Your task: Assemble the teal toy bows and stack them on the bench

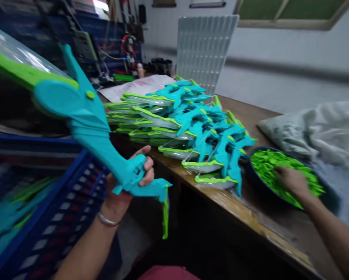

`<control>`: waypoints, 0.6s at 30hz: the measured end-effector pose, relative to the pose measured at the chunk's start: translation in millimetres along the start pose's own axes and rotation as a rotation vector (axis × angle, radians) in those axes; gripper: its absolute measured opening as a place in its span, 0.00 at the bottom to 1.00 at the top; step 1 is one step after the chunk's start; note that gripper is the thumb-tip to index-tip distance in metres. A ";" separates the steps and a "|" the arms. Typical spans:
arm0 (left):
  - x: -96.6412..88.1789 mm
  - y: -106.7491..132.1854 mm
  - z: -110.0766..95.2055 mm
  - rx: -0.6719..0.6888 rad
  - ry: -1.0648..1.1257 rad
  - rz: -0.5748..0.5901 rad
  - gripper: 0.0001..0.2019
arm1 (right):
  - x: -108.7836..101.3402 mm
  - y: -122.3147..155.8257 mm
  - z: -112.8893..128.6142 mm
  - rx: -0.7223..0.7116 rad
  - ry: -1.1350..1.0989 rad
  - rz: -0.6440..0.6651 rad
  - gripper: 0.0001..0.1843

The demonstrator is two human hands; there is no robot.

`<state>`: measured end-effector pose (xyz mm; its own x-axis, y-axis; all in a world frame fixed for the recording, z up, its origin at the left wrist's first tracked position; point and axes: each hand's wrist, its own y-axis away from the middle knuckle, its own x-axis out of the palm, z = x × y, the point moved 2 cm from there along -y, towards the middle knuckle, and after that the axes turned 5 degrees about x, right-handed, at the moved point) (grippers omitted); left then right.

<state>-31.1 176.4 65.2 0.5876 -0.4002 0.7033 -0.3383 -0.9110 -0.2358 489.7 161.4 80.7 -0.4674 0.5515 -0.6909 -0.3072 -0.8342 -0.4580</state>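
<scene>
The left hand (117,200), with a metal bangle (107,220) at its wrist, is closed around the narrow middle of a turquoise and green bow-shaped toy (97,149), its fingers wrapped over the far side. The toy slants across that hand: one limb rises up and to the left, ending in green with a clear, glossy part along it, while the other drops away to the right of the fingers. It looks like moulded plastic, so it is probably light and stiff but smooth enough to slip; the thick middle should be the safest hold, and the thin green ends and clear parts look the likeliest to bend or crack. Left of the hand and lower is a blue crate (75,173) with similar coloured parts inside. Well to the right, the right hand (291,181) reaches into small green pieces (267,163) in a dark tub (333,202); its fingertips are buried, so I cannot tell whether they grip any. Beyond the left hand, a pile of similar bows (198,120) lies on the table (235,101). Past the right hand rests a pale sack (291,130), and farthest off, behind the pile, stands a ribbed translucent panel (205,50)
</scene>
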 end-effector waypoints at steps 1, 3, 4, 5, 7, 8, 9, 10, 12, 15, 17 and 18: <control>1.3 3.8 -0.5 0.020 0.004 0.014 0.35 | -1.0 -1.3 -1.9 -0.043 -0.017 -0.054 0.30; 2.9 11.9 1.0 0.053 0.011 0.027 0.35 | -0.6 1.4 3.6 -0.115 0.006 -0.148 0.30; 3.9 16.2 3.1 0.067 0.011 0.016 0.34 | 1.0 6.6 13.6 -0.134 0.015 -0.177 0.28; 5.2 20.7 6.0 0.077 0.006 -0.005 0.33 | 3.9 14.6 29.1 -0.137 0.000 -0.172 0.26; 9.0 29.9 13.3 0.085 -0.002 -0.057 0.31 | 14.4 39.0 76.2 -0.102 -0.128 -0.051 0.20; 11.6 34.5 17.3 0.082 0.000 -0.073 0.30 | 21.4 54.5 106.0 -0.070 -0.263 0.047 0.16; 14.6 39.1 21.0 0.075 0.003 -0.081 0.30 | 29.1 71.5 138.6 -0.062 -0.387 0.160 0.12; 17.8 43.7 24.3 0.069 0.010 -0.084 0.30 | 35.7 88.8 172.3 -0.104 -0.500 0.234 0.09; 25.0 52.5 28.3 0.060 0.030 -0.073 0.28 | 47.5 121.8 234.0 -0.230 -0.645 0.437 0.05; 36.4 64.4 27.2 0.056 0.054 -0.046 0.25 | 57.0 157.5 294.8 -0.383 -0.807 0.652 0.09; 42.6 70.7 23.5 0.035 0.034 -0.059 0.23 | 60.0 169.7 313.8 -0.440 -0.851 0.677 0.09; 45.0 73.1 21.5 0.024 0.016 -0.074 0.23 | 61.1 173.0 318.9 -0.455 -0.855 0.659 0.08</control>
<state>-13.7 89.6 65.2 0.5981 -0.3301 0.7302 -0.2762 -0.9403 -0.1988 143.6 50.2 137.6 -0.8838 -0.3131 -0.3476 0.4469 -0.7848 -0.4294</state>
